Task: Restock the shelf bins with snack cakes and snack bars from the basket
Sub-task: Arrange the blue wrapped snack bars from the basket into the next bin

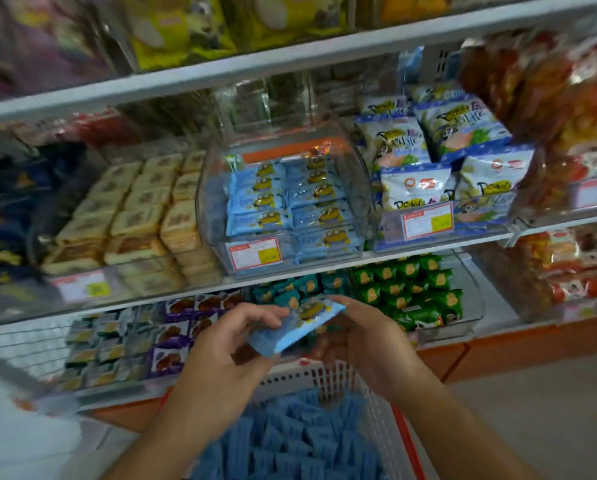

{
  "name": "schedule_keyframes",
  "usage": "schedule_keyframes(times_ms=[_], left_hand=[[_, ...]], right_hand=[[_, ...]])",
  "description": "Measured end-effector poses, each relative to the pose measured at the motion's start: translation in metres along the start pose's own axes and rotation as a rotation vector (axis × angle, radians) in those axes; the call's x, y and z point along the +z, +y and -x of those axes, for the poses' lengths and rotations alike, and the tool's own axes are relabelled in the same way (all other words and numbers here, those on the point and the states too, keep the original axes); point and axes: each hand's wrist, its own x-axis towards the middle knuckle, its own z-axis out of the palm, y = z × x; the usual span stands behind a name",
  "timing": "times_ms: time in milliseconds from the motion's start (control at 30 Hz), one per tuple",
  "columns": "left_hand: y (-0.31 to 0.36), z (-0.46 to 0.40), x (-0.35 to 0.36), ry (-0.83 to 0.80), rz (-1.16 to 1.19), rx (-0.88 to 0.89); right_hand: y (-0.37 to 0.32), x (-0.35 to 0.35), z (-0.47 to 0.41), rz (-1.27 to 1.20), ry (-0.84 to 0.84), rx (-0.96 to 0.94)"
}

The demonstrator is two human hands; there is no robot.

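Both hands hold a small stack of blue snack cake packs (297,325) above the basket. My left hand (228,344) grips the stack from the left with thumb on top. My right hand (363,337) cups it from the right and below. The white basket (369,403) below holds several more blue packs (290,441). Straight ahead on the middle shelf stands a clear bin (363,188) with its lid up, stacked with the same blue packs (286,199).
Beige cake packs (138,216) fill the bin to the left, white-and-blue bags (439,157) the bin to the right. The lower shelf has purple packs (172,337), teal packs (300,289) and green packs (411,289). Orange-red bags (549,98) hang at far right.
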Motion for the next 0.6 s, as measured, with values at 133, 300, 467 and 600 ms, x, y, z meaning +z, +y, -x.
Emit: schedule_keyframes(times_ms=[133, 300, 467, 600], left_hand=[[0.012, 0.001, -0.013, -0.02, -0.153, 0.062], [0.028, 0.0, -0.031, -0.193, -0.482, 0.118], [0.057, -0.02, -0.021, -0.103, -0.761, 0.193], [0.073, -0.044, -0.007, 0.023, -0.826, 0.287]], right_hand=[[-0.007, 0.006, -0.005, -0.065, -0.134, -0.104], [-0.02, 0.018, -0.009, 0.039, -0.036, -0.238], [-0.038, 0.025, -0.006, 0.231, 0.082, -0.377], [-0.048, 0.032, -0.001, 0.296, 0.108, -0.455]])
